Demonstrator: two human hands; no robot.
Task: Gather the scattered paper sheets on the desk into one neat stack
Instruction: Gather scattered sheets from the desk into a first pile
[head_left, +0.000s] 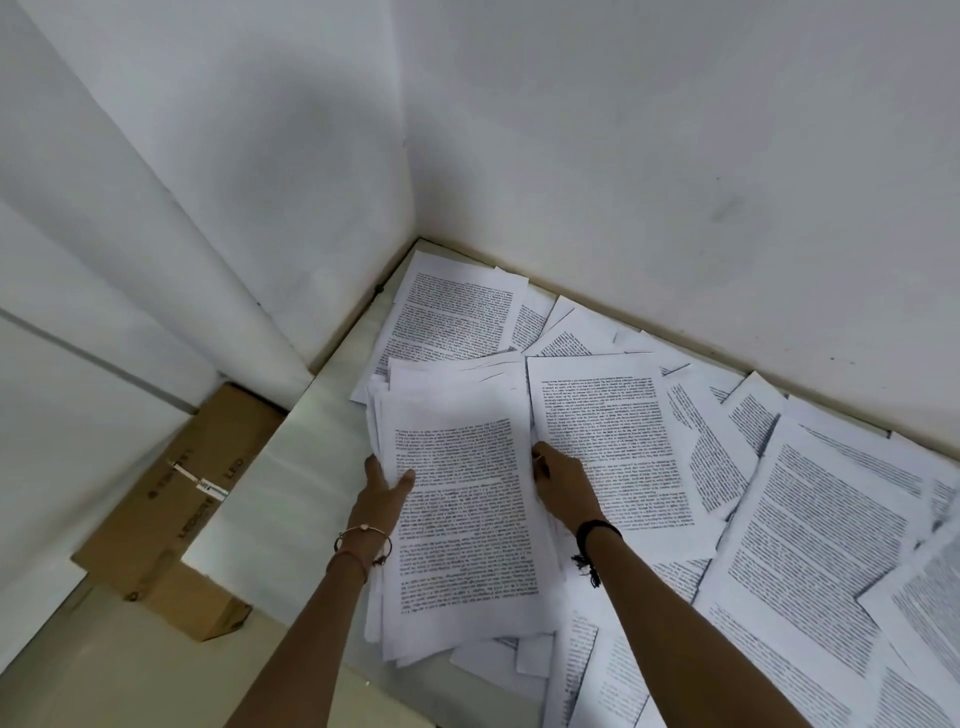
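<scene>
A thick, uneven stack of printed sheets (462, 519) lies near the desk's left side. My left hand (382, 480) grips its left edge, thumb on the top page and fingers under the pile. My right hand (563, 483) holds the stack's right edge, fingers curled under the paper. A loose printed sheet (613, 415) lies just right of the stack, partly under my right hand. Several more scattered sheets (815, 519) overlap across the right half of the desk, and others (452, 312) lie in the far corner.
The pale desk (291, 483) fits into a corner of white walls (623, 156). A brown cardboard box (171, 519) stands on the floor left of the desk, below its edge. Bare desktop shows left of the stack.
</scene>
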